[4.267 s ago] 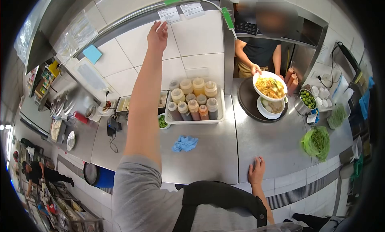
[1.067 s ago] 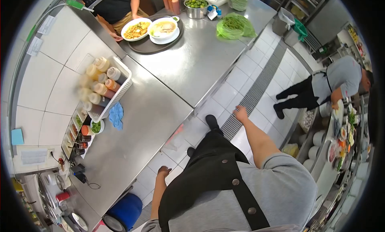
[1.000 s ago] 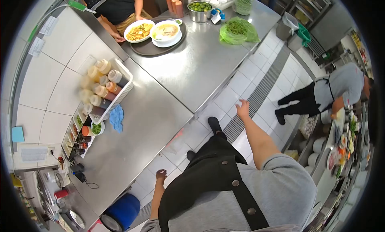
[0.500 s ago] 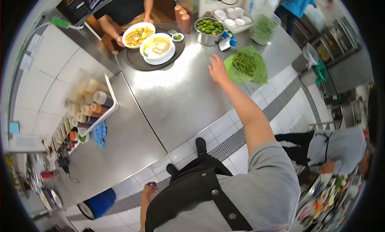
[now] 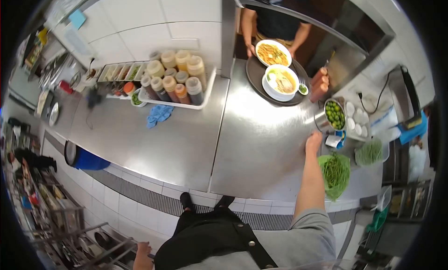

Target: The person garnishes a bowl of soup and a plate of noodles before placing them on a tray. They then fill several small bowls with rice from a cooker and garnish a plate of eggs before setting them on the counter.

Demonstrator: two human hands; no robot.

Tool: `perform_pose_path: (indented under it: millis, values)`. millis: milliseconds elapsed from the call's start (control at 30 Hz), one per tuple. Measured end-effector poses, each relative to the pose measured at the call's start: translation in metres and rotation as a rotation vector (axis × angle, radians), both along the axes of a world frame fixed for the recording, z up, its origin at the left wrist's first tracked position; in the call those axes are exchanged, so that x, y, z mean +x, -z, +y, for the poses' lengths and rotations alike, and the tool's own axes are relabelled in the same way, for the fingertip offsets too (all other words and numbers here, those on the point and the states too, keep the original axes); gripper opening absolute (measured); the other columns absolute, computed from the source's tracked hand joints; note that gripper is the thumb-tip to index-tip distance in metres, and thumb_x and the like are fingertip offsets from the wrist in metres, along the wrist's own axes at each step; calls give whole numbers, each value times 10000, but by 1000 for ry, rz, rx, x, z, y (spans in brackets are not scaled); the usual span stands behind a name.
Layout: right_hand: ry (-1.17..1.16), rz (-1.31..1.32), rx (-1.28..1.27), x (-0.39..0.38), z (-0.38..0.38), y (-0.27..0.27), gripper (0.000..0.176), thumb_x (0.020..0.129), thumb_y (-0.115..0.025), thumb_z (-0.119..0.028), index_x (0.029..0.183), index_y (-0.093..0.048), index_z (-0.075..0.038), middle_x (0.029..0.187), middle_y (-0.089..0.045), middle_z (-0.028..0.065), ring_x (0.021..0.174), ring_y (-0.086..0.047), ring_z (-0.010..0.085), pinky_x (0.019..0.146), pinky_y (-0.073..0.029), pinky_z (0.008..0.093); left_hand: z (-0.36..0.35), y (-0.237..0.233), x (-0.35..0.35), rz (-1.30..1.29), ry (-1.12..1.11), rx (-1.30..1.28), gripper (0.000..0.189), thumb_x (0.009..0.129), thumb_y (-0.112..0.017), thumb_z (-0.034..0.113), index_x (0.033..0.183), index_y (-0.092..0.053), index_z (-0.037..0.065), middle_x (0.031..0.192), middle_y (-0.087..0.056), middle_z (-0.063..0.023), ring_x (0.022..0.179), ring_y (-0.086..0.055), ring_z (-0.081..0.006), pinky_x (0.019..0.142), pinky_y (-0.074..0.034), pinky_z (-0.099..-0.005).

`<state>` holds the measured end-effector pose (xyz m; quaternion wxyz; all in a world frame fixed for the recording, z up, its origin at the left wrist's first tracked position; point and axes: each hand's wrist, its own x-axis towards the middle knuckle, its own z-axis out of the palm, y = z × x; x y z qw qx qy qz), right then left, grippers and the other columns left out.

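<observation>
Steel desk (image 5: pixel 261 148) bears the bag of green beans (image 5: pixel 335 169) near its right edge, not yet grasped, the open, empty right hand (image 5: pixel 313 141) just beside it; left hand (image 5: pixel 141 249) hangs low, grip unclear.

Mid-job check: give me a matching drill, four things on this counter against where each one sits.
Things:
1 limes
2 blue cloth
3 soup bowl
4 long beans

Places:
A on the dark round tray
B in the green bag beside the right hand
C in the metal pot
D in front of the bottle basket

Pairs: 1-C, 2-D, 3-A, 4-B.
</observation>
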<state>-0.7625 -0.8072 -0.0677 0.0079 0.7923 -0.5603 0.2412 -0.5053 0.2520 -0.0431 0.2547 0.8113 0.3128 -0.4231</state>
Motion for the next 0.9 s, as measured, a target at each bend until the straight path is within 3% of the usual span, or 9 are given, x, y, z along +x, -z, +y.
perform_pose_path:
  millis: [233, 433, 500, 567, 667, 700, 733, 800, 900]
  values:
    - [-80, 101, 154, -34, 37, -29, 73, 785, -674, -56, 740, -650, -3, 758, -683, 205, 703, -647, 405, 683, -534, 470, 34, 29, -35, 128, 188, -78, 265, 938, -602, 298, 1032, -664, 58, 987, -680, -130, 942, -621, -313, 778, -472, -438]
    - [191, -491, -5, 40, 187, -75, 201, 943, -654, -187, 855, -634, -8, 759, -639, 145, 692, -609, 301, 666, -479, 423, 41, 133, 91, -336, 719, -331, 389, 925, -611, 354, 1108, -706, 24, 1142, -725, -180, 1163, -633, -392, 968, -499, -515]
    - [76, -543, -35, 101, 278, -77, 247, 997, -618, -217, 859, -611, -13, 771, -607, 125, 697, -570, 250, 669, -466, 396, 24, 138, 137, -328, 63, -508, 278, 935, -674, 268, 948, -704, -8, 711, -692, -81, 545, -627, -163, 466, -469, -306]
    - [-5, -478, 107, 180, 364, -67, 234, 1014, -599, -194, 867, -623, -14, 812, -610, 127, 745, -590, 249, 701, -470, 378, 33, 136, 191, -409, 299, -337, 309, 960, -654, 249, 1065, -690, -39, 769, -726, -119, 597, -668, -185, 508, -502, -349]
    - [-473, -623, 131, 329, 491, -59, 156, 964, -663, -156, 902, -653, -14, 864, -633, 111, 827, -600, 264, 767, -480, 381, 65, 159, 241, -573, 410, -347, 344, 921, -661, 297, 922, -737, -38, 849, -728, -210, 743, -715, -270, 703, -560, -373]
    - [-622, -638, 175, 381, 527, -64, 129, 936, -695, -138, 908, -664, -15, 889, -643, 108, 866, -605, 270, 795, -483, 383, 70, 145, 257, -449, 398, -323, 348, 882, -684, 312, 940, -746, -26, 881, -723, -234, 793, -718, -291, 730, -563, -401]
    - [-789, -621, 172, 429, 565, -79, 113, 909, -715, -116, 895, -664, -16, 913, -648, 108, 889, -607, 278, 812, -484, 386, 93, 178, 267, -552, 446, -322, 345, 864, -709, 300, 911, -741, -40, 862, -720, -234, 773, -716, -286, 694, -566, -423]
    - [-1105, -600, 191, 508, 634, -117, 101, 873, -737, -79, 869, -660, -13, 964, -657, 116, 926, -612, 293, 834, -484, 386, 100, 133, 293, -299, 324, -285, 328, 874, -725, 282, 983, -738, -28, 875, -734, -187, 776, -717, -240, 666, -569, -392]
    - [-1419, -576, 221, 610, 704, -155, 93, 891, -715, -72, 866, -657, -4, 1039, -662, 132, 962, -615, 304, 832, -485, 387, 120, 91, 327, -366, -40, -512, 352, 896, -733, 277, 1080, -716, -22, 901, -741, -132, 773, -711, -202, 666, -566, -351]
